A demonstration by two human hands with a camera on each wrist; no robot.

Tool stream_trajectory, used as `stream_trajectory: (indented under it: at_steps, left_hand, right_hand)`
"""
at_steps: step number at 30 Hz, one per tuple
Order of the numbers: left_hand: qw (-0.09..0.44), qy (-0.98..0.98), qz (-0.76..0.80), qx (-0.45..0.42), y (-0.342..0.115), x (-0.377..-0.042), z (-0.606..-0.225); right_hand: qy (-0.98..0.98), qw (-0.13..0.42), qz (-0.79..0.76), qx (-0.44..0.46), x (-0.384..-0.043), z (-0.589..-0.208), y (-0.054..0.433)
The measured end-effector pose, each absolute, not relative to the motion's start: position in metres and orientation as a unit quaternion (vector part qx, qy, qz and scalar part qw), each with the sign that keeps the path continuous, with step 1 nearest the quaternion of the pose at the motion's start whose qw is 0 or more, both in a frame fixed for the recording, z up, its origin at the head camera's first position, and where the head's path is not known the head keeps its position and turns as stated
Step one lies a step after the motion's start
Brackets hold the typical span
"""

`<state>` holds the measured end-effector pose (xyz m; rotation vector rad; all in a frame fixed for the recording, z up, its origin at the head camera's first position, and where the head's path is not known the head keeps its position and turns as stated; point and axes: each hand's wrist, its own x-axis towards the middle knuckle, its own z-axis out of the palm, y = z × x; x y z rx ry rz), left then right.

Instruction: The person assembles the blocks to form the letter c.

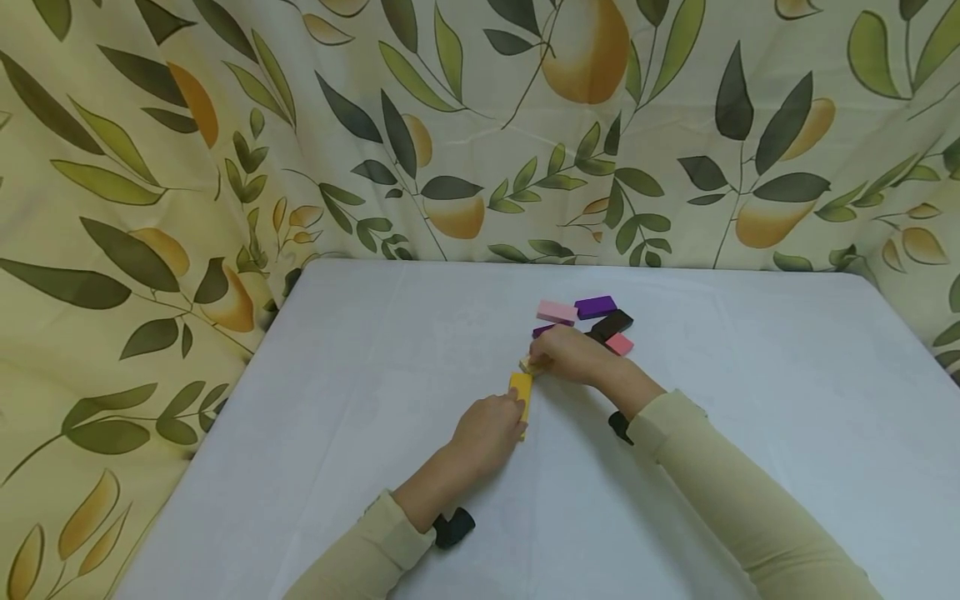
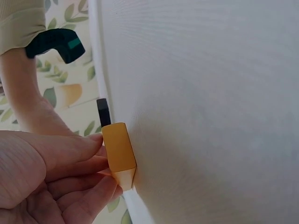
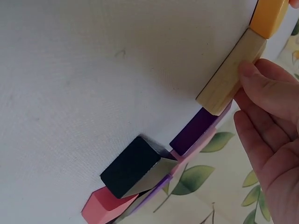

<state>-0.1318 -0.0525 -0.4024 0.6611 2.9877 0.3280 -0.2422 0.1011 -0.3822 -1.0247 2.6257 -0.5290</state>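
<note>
A yellow block [image 1: 521, 383] lies on the white table, and my left hand [image 1: 486, 432] pinches it at its side. The left wrist view shows the thumb and fingers against one side of this block [image 2: 119, 147]. My right hand [image 1: 572, 354] holds a plain wooden block [image 3: 229, 74] between thumb and fingers. One end of the wooden block meets the end of the yellow block, or nearly so. Just past its other end is a purple block [image 3: 196, 130]. In the head view, the right hand partly hides the wooden block and that purple one.
Beyond the right hand lie a light pink block [image 1: 557, 312], another purple block [image 1: 596, 307], a black block [image 1: 612, 322] and a coral pink block [image 1: 620, 344]. The white tablecloth [image 1: 390, 350] reaches back to a leaf-and-fruit patterned curtain [image 1: 465, 125].
</note>
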Motion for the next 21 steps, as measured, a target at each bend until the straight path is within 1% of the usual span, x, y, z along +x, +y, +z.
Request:
stream_trajectory:
  at_steps: [7,10,17,21]
  left_hand:
    - [0.030,0.970,0.102,0.217,-0.0533,-0.1323,-0.4020]
    - [0.030,0.969,0.113,0.218,-0.0541,-0.1332,-0.4016]
    - [0.055,0.967,0.139,0.206,-0.0563,-0.1352,-0.3990]
    - [0.057,0.968,0.140,0.201,-0.0570,-0.1362,-0.3988]
  right_hand:
    - [0.902,0.128,-0.173,-0.375,-0.2443,-0.3830,0.1023]
    - [0.904,0.130,-0.177,-0.368,-0.2448,-0.3836,0.1021]
    - [0.904,0.123,-0.178,-0.368,-0.2438,-0.3839,0.1036]
    - [0.904,0.122,-0.181,-0.368,-0.2444,-0.3847,0.1044]
